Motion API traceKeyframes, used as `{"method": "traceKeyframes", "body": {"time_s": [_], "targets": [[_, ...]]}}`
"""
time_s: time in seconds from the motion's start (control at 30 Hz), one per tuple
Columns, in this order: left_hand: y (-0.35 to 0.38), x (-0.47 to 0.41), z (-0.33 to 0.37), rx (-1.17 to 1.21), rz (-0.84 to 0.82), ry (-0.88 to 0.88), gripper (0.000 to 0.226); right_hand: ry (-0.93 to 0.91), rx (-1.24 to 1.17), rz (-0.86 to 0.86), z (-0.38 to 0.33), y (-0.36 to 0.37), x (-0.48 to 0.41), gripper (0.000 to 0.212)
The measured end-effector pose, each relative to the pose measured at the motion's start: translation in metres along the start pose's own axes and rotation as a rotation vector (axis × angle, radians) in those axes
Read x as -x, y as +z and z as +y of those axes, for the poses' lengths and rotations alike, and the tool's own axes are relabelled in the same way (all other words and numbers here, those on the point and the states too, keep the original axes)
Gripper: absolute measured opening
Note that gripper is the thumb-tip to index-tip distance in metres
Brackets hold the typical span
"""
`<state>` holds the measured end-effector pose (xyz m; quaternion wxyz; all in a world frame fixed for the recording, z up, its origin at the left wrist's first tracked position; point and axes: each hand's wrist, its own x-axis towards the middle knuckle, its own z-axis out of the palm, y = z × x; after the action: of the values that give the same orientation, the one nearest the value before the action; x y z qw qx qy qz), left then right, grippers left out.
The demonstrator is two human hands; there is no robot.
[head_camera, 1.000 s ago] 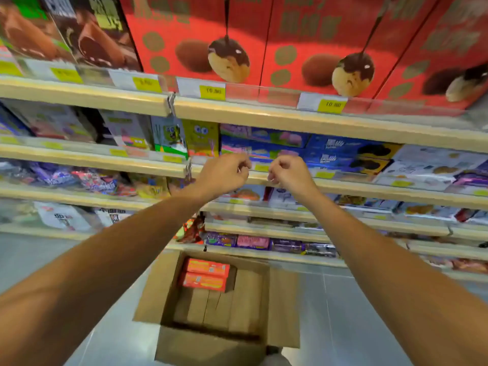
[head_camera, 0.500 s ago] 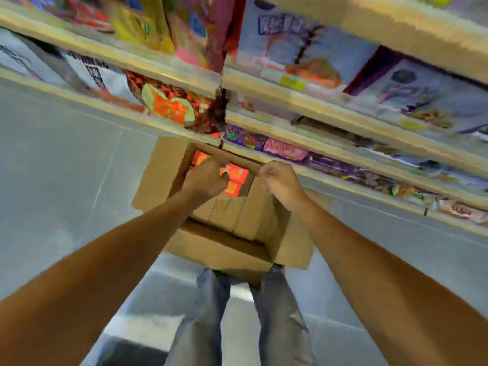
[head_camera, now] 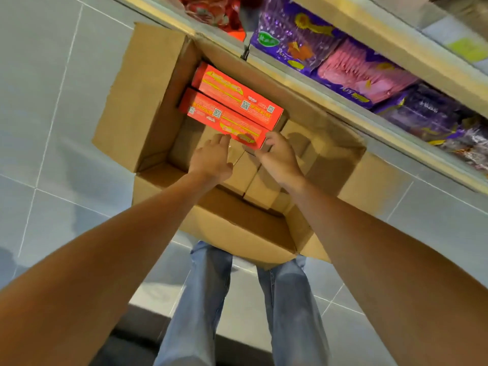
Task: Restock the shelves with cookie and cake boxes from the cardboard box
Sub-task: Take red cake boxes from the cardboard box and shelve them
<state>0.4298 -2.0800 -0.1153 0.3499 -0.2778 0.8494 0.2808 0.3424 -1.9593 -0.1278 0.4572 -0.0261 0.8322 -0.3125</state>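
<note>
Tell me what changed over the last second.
Both hands dropped from the shelf edge into the open brown cardboard box. The left hand and right hand uncurled from fists and now reach the near end of the nearer flat red carton; no grip shows. Both red cartons stayed side by side.

Open corrugated cardboard box (head_camera: 148, 96): plain tan-brown, darker where shadowed inside. Nearer long cardboard carton (head_camera: 224, 120) and farther long cardboard carton (head_camera: 237, 97): red-orange, yellow bands, white QR squares. Glossy purple plastic packet (head_camera: 295, 35): yellow and green marks. Neighbouring plastic packet (head_camera: 361, 72): pink, purple-edged. Square floor tiles (head_camera: 52, 101): pale grey, lighter grout lines. Denim trouser legs (head_camera: 203, 299): faded blue.
</note>
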Motion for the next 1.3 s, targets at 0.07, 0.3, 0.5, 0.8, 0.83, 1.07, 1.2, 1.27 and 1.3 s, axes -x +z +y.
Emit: {"method": "traceKeyframes", "body": {"time_s": [0.07,0.3,0.5,0.8,0.83,1.07,1.2,1.27,1.3], "targets": [[0.016,-0.025,-0.007,0.015,0.012,0.024,0.075,-0.017,0.029,0.027,0.014,0.013,-0.024,0.037],[0.05,-0.101,-0.013,-0.25,0.088,0.169,0.084,-0.07,0.205,0.108,0.059,0.039,-0.082,0.061],[0.064,-0.133,-0.016,-0.523,0.228,0.197,0.07,-0.095,0.154,0.13,0.089,0.05,-0.099,0.07],[0.068,-0.127,-0.027,-0.527,0.22,0.301,0.062,-0.106,0.107,-0.025,0.111,0.049,-0.075,0.087],[0.065,-0.122,-0.029,-0.526,0.233,0.323,0.066,-0.119,0.096,-0.024,0.11,0.046,-0.073,0.087],[0.033,-0.07,-0.015,0.226,-0.176,0.248,0.059,-0.078,-0.176,-0.125,0.096,-0.001,-0.036,0.08],[0.008,-0.044,0.02,0.36,-0.33,0.255,0.049,-0.032,-0.213,-0.13,0.083,-0.041,-0.002,0.06],[-0.003,-0.036,0.036,0.322,-0.332,0.262,0.049,-0.039,-0.239,-0.126,0.073,-0.058,0.014,0.05],[-0.009,-0.03,0.042,0.299,-0.328,0.261,0.052,-0.049,-0.239,-0.116,0.067,-0.067,0.024,0.044]]}}
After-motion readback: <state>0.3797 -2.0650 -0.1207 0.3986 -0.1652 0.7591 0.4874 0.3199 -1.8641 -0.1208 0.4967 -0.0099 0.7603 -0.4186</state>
